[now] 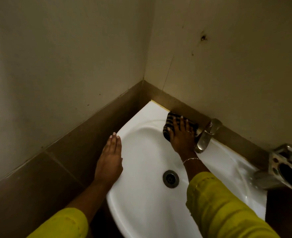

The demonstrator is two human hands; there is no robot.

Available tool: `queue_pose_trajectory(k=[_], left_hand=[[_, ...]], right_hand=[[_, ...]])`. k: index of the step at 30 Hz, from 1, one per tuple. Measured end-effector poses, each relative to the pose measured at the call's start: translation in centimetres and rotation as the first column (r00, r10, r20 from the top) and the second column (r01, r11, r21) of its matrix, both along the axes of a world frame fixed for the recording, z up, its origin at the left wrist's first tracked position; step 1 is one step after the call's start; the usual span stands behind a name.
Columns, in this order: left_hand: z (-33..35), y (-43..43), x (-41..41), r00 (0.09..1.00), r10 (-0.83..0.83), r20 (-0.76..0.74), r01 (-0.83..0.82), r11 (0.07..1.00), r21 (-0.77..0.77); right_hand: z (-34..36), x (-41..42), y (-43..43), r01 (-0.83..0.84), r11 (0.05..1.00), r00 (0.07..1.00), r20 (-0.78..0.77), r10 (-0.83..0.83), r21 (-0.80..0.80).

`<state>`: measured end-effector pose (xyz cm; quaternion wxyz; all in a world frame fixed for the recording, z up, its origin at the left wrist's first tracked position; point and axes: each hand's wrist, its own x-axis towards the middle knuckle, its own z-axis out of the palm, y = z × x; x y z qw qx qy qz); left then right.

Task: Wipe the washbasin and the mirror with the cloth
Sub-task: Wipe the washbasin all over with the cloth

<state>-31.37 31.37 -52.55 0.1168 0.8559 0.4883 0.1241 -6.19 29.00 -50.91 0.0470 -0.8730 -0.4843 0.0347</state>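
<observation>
left hand [110, 160] flat on glossy oval washbasin [141, 200] rim, right hand [181, 137] flat on striped, maybe woven cloth [172, 117]

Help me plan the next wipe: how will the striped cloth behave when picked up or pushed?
Probably floppy: the cloth lies bunched and folded under the right hand. Likely light: the spread fingers nearly cover it. It should slide readily on the glossy basin, though it may catch on the tap beside it.

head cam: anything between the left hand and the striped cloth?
Nothing: in the head view only bare white washbasin runs from the left hand on the rim to the striped cloth under the right hand.
</observation>
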Motion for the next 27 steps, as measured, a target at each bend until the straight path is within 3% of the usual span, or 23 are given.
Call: queue_pose_trajectory(k=[7, 12, 27], left_hand=[[-0.1, -0.1, -0.1, 1.0, -0.023, 0.017, 0.023, 1.0, 0.008], [-0.5, 0.1, -0.1, 0.999, -0.004, -0.033, 0.005, 1.0, 0.026], [-0.6, 0.3, 0.0, 0.999, -0.004, -0.033, 0.007, 0.996, 0.087]], right_hand=[[-1.5, -1.7, -3.5, 0.007, 0.997, 0.999, 0.048, -0.01, 0.075], [-1.6, -1.5, -1.0, 0.037, 0.993, 0.996, 0.075, -0.045, 0.108], [-0.8, -3.9, 10.1, -0.201, 0.961, 0.979, 0.069, 0.192, 0.187]])
